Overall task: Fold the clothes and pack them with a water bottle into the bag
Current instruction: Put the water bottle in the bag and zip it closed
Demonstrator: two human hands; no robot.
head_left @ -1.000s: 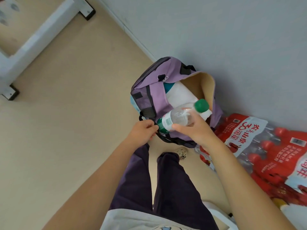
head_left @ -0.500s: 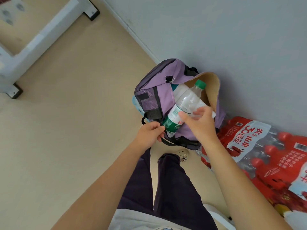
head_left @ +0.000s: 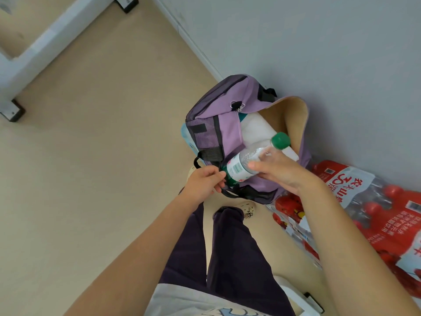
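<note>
The right hand (head_left: 280, 172) curls round the water bottle (head_left: 248, 160), tilting it base-first toward the bag (head_left: 218, 124); the left hand (head_left: 202, 185) pinches the bag's front edge, likely steadying its mouth; folded white clothes (head_left: 255, 131) already lie inside.

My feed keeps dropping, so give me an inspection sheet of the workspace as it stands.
Surface: beige floor, bare where shown.
Job's things: purple bag open against the wall, white folded clothes inside; water bottle, green cap on, tilted over the opening.
Clutter: red shrink-wrapped pack of bottles beside the bag.
Hands: right hand grips the bottle; left hand pinches the bag's black strap.
Cables: nothing seen.
Surroundings: grey wall; white furniture frame at far left.
</note>
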